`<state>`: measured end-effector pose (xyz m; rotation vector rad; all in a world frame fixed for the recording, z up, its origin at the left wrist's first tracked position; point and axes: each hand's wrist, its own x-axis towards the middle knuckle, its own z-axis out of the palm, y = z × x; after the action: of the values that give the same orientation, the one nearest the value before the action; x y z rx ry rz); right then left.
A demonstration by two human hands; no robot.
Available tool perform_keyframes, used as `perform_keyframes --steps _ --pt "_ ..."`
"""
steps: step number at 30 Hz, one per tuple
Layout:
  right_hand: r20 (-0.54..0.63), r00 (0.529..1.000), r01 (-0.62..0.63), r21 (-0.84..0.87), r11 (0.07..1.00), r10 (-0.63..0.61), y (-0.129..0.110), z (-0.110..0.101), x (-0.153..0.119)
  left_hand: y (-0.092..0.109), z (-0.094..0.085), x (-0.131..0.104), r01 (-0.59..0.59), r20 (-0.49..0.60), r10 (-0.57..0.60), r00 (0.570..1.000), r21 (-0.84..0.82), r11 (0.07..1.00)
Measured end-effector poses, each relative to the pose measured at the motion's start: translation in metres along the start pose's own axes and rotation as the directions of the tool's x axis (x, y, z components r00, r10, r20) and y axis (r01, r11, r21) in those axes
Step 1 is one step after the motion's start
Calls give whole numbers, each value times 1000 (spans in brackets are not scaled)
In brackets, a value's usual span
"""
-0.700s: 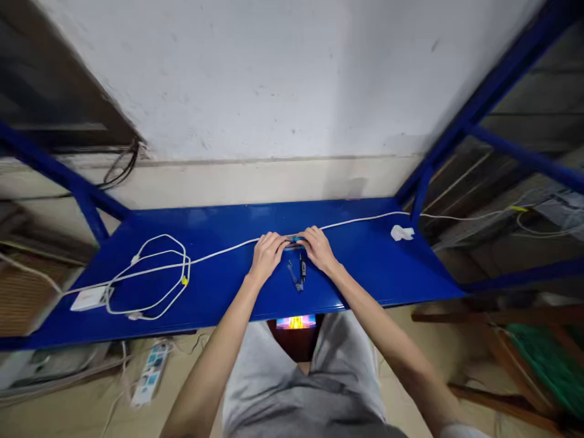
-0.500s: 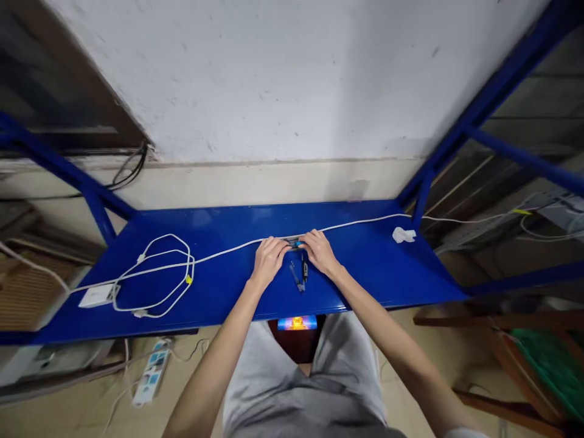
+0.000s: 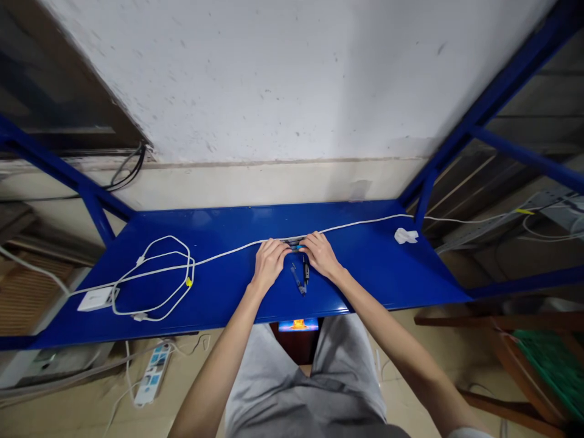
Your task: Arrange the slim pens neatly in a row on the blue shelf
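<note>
white flat power adapter [image 3: 95, 298] far left on glossy blue metal shelf [image 3: 378, 274] | looped white cable [image 3: 157, 277] beside it | left hand [image 3: 269, 263] fingers curled, pinching small grey-blue part [image 3: 294, 244] mid-shelf | two thin dark tools [image 3: 302, 275] lying just below | right hand [image 3: 322, 252] curled, gripping part's other end | crumpled white tissue [image 3: 406, 235] right

Both hands meet at the table [image 3: 374, 274] centre — left hand [image 3: 269, 261] beside right hand [image 3: 322, 252], a small device [image 3: 294, 243] between them. Two tools [image 3: 301, 275] lie just before it. Coiled cable [image 3: 157, 277] and adapter [image 3: 95, 298] lie far left; a wad [image 3: 405, 235] far right.
</note>
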<state>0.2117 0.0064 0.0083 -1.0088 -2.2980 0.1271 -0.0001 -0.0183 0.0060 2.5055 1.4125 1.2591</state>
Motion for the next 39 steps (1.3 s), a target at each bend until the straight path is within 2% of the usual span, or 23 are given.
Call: perform_keyframes --steps 5,12,19,29,39 --pt "21 1000 -14 16 1000 14 -2 -4 -8 5 -2 -6 32 58 -31 998 -18 999" --pt "7 991 -130 68 989 130 -4 -8 -18 9 -9 -13 78 180 -79 980 12 997" --pt "4 979 -201 107 974 202 -4 -10 -16 10 -10 -17 157 201 -160 967 31 987" --pt "-15 971 -236 91 967 239 -4 -10 -17 5 -5 -19 143 199 -147 969 32 989" --pt "-21 965 -262 55 964 263 -11 -16 -24 8 -7 -18 159 211 -155 965 0 987"
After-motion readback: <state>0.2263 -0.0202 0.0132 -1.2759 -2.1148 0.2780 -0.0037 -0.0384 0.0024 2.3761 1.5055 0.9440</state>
